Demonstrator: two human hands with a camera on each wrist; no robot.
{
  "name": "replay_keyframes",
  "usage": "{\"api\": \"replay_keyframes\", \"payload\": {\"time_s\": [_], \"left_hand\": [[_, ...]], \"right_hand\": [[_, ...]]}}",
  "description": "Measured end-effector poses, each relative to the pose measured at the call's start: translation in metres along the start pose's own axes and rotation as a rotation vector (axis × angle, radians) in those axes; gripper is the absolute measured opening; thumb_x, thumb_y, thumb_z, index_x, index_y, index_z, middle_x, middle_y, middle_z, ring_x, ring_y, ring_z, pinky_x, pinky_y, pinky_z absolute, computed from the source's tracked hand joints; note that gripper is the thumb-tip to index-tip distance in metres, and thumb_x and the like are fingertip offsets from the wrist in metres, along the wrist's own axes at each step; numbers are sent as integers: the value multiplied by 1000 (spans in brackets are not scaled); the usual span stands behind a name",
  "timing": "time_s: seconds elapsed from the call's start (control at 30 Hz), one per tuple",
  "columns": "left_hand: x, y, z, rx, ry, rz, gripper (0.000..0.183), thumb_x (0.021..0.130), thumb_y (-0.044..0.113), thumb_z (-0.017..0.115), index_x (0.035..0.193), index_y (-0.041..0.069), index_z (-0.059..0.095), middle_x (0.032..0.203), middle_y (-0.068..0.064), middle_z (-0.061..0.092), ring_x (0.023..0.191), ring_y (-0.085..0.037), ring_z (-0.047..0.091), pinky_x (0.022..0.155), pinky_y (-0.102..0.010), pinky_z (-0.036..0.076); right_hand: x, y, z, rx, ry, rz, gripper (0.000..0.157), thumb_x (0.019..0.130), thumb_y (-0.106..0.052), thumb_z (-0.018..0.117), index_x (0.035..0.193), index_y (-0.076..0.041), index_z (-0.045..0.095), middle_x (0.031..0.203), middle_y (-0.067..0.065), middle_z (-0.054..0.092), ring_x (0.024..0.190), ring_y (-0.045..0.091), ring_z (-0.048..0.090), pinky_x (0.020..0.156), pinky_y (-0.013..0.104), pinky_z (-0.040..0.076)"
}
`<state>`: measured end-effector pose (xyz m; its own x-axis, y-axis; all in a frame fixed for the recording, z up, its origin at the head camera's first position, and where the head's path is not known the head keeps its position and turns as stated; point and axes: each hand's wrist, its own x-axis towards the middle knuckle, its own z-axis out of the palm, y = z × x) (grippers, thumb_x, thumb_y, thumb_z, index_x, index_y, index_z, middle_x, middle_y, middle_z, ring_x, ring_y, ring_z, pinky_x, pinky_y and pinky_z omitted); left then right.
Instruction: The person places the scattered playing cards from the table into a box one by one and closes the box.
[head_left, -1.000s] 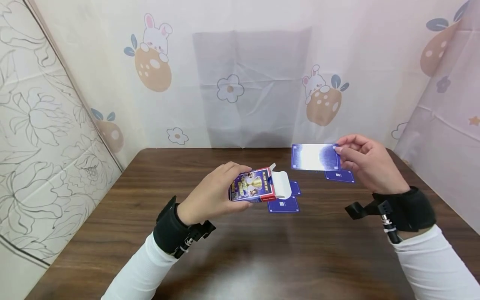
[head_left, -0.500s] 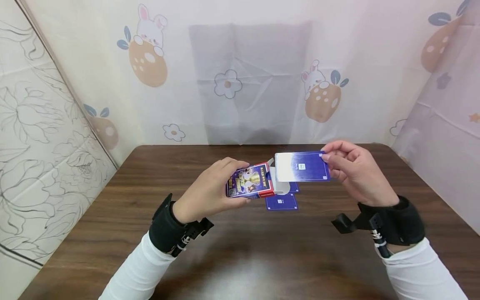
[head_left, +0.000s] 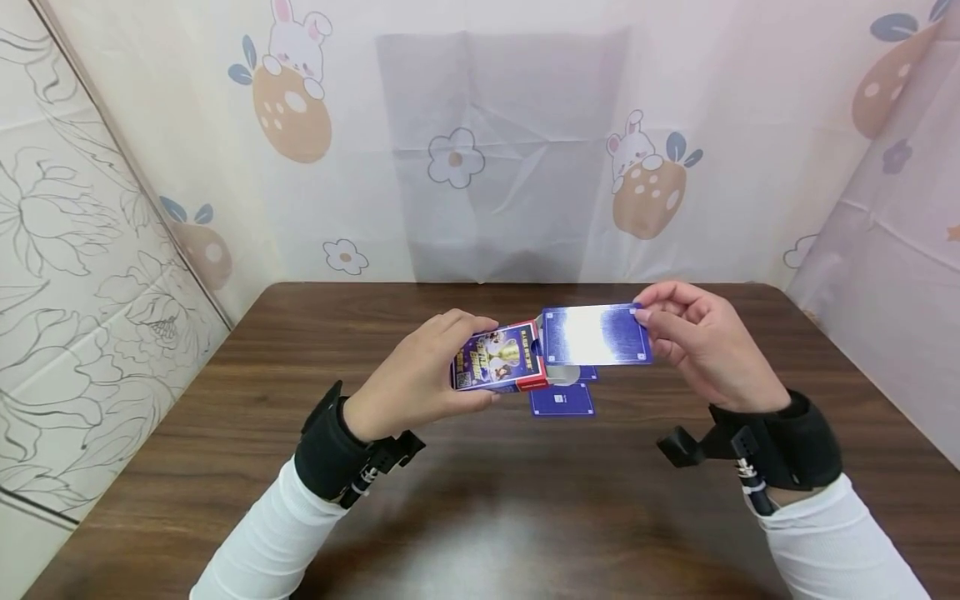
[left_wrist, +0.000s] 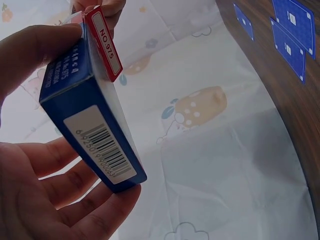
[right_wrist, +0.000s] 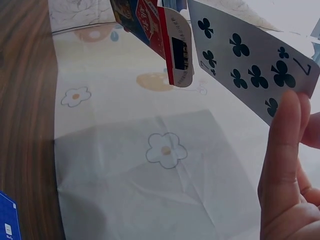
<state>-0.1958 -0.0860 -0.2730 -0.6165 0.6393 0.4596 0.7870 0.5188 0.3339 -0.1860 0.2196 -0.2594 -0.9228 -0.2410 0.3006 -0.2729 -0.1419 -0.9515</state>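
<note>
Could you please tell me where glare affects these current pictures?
Head view: glare whitens much of the held card, and a pale sheen lies on the table; left wrist: the box shows no strong glare; right wrist: the upper right looks washed out.

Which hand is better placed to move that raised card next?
Probably the right hand: it pinches the card by one end. The left hand grips the box, so it would likely have to let go or shift its hold first.
</note>
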Motion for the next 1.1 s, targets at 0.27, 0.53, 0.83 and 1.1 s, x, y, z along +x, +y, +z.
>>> {"api": "replay_keyframes", "payload": {"time_s": [0.27, 0.53, 0.83, 1.1], "left_hand": [[2, 0, -1, 1, -3, 8, 67, 68, 35, 77, 121, 7, 47, 110, -1, 52, 93, -10, 42, 77, -25, 41], [0, 0, -1, -1, -5, -12, 68, 68, 35, 77, 122, 7, 47, 110, -2, 52, 93, -11, 43, 76, -25, 42], [1, 1, -1, 8, -4, -13, 69, 67, 36, 77, 122, 7, 47, 110, -3, 51, 93, -12, 43, 75, -26, 42], [1, 1, 1, 8, -18, -6, 69, 68, 36, 77, 122, 7, 47, 110, -1, 51, 92, -9, 43, 75, -25, 41]], "right_hand": [[1, -1, -1, -32, -6, -8, 11, 89, 2, 51, 99, 4, 52, 83, 7, 53, 68, 14, 48, 58, 20, 45], [0, 0, 0, -50, -23, -8, 10, 89, 3, 50, 99, 5, 52, 79, 7, 53, 63, 15, 47, 53, 20, 42], [1, 0, 3, -62, -38, 5, 10, 88, 4, 51, 99, 6, 50, 73, 6, 50, 58, 16, 43, 50, 20, 39], [1, 3, 6, -88, -55, 58, 12, 89, 0, 52, 100, 4, 50, 77, 8, 53, 64, 17, 50, 56, 21, 45]]}}
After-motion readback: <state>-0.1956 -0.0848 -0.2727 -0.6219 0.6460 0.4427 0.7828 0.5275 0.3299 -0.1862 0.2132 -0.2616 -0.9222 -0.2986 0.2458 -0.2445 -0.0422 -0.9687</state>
